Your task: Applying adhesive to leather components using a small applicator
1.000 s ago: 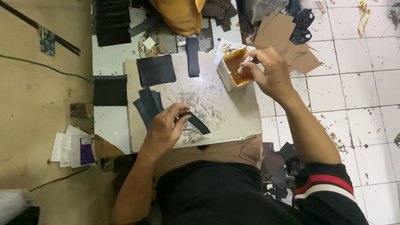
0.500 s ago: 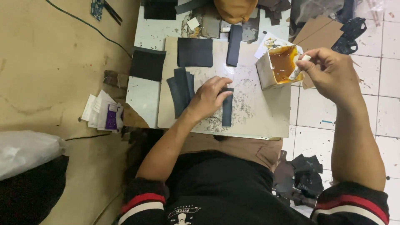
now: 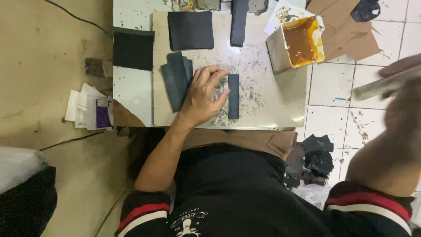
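Observation:
My left hand (image 3: 201, 96) lies flat on a pale, glue-flecked work board (image 3: 272, 105), fingers spread, thumb and fingertips touching a narrow dark strip (image 3: 233, 103) that lies upright on the board. A fanned stack of dark strips (image 3: 175, 81) lies just left of that hand. My right hand (image 3: 401, 109) is blurred at the right edge, off the board, closed around a pale stick-like tool (image 3: 377, 85). A square white tub (image 3: 276, 50) of amber glue stands at the board's far right corner.
A black square piece (image 3: 190, 30) and a long dark strip (image 3: 239, 22) lie at the board's far edge. Another black piece (image 3: 133, 50) lies left of it. Folded papers (image 3: 90, 109), brown cardboard (image 3: 351, 30) and black scraps (image 3: 313, 160) lie on the floor.
My right hand has pulled away from the glue tub toward the right, carrying the tool. My left hand has straightened the dark strip on the board. The camera has shifted right.

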